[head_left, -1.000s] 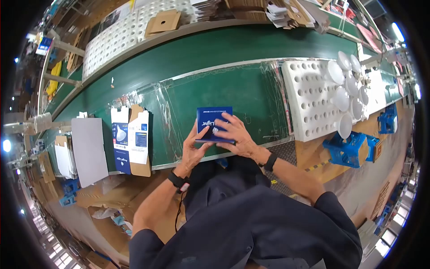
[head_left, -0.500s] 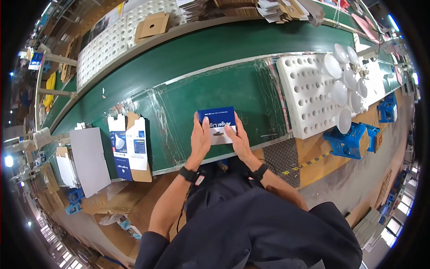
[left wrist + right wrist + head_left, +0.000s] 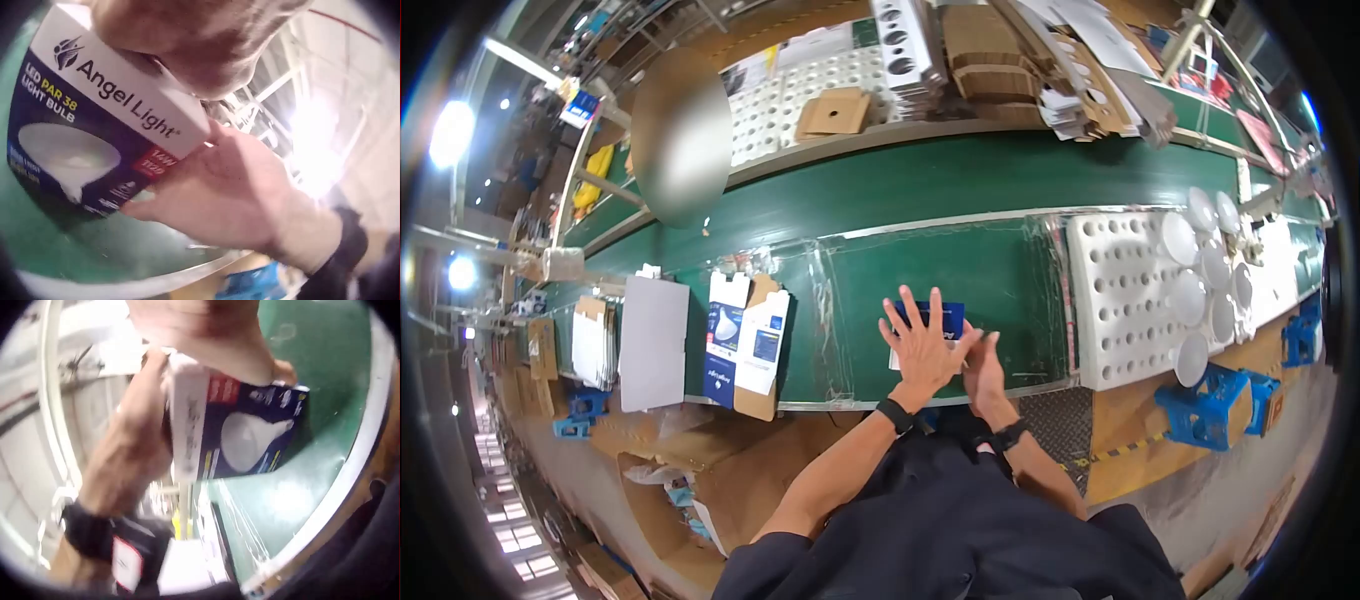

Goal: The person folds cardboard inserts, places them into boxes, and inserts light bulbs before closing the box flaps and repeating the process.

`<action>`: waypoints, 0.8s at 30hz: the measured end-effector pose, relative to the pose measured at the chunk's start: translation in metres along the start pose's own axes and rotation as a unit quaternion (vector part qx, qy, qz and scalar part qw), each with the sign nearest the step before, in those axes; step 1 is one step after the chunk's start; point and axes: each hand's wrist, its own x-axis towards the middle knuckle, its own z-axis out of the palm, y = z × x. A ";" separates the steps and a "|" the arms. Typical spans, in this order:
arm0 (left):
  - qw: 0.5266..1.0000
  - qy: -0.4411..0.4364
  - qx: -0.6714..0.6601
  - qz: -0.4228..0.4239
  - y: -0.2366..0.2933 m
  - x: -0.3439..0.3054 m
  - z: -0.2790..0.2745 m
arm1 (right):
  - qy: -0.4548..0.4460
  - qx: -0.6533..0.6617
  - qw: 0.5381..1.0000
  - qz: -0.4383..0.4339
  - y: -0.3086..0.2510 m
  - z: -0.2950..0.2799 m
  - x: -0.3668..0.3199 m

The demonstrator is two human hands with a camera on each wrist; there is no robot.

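Observation:
A blue and white light bulb box (image 3: 953, 311) (image 3: 67, 150) (image 3: 250, 434) stands upright on the green table in front of the person. Across its white top face lies the left hand (image 3: 922, 352) (image 3: 187, 37) (image 3: 134, 434), its fingers spread and nearly straight, covering much of the box in the head view. Against the box's right side rests the right hand (image 3: 983, 372) (image 3: 228, 187) (image 3: 206, 334), thumb raised and apart from the box; its other fingers are partly hidden. The box's printed side shows a bulb picture.
Flattened printed cartons (image 3: 745, 345) and a grey-white board (image 3: 654, 345) lie to the left. A white foam tray (image 3: 1115, 300) with several bulbs (image 3: 1188, 297) stands at the right. Cardboard stacks (image 3: 990, 60) sit on the shelf beyond, with blue stools (image 3: 1208, 408) below right.
The left hand has moved from the box's left side onto its top and spread its fingers. The right hand has shifted along the right side, thumb lifted off. The head view has tilted upward.

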 end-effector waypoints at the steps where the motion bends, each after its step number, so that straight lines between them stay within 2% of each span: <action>1: 1.000 0.004 -0.011 -0.005 0.000 0.001 0.002 | -0.004 -0.022 1.000 0.001 -0.002 -0.006 -0.008; 4: 1.000 0.013 -0.004 -0.016 -0.001 0.002 0.000 | -0.016 -0.022 1.000 0.006 0.007 -0.010 -0.009; 6: 0.997 0.011 -0.071 -0.002 -0.010 0.006 0.004 | -0.005 -0.080 0.997 0.017 0.002 -0.004 -0.017; 9: 0.997 0.058 -0.048 0.008 -0.047 0.044 -0.033 | 0.017 -0.155 0.987 0.039 -0.004 -0.009 -0.019; 11: 0.992 0.124 0.006 -0.002 -0.103 0.092 -0.071 | 0.031 -0.257 0.964 0.057 -0.009 -0.008 -0.030; 13: 0.986 0.156 0.011 -0.055 -0.187 0.146 -0.100 | 0.060 -0.259 0.962 0.059 -0.012 0.007 -0.026; 15: 0.977 0.170 0.116 -0.050 -0.285 0.192 -0.121 | -0.025 -0.424 0.904 0.050 -0.005 0.032 -0.013; 18: 0.967 0.109 0.210 -0.099 -0.387 0.237 -0.148 | -0.115 -0.452 0.885 0.001 0.027 0.110 0.013; 20: 0.969 0.093 0.195 -0.115 -0.434 0.259 -0.152 | -0.191 -0.577 0.792 -0.061 0.042 0.183 0.034; 21: 0.970 0.091 0.190 -0.124 -0.454 0.268 -0.149 | -0.237 -0.609 0.747 -0.123 0.060 0.207 0.048; 22: 0.969 0.097 0.194 -0.119 -0.474 0.275 -0.145 | -0.275 -0.611 0.728 -0.146 0.081 0.229 0.065; 24: 0.966 0.100 0.218 -0.091 -0.511 0.287 -0.128 | -0.316 -0.658 0.649 -0.215 0.124 0.265 0.101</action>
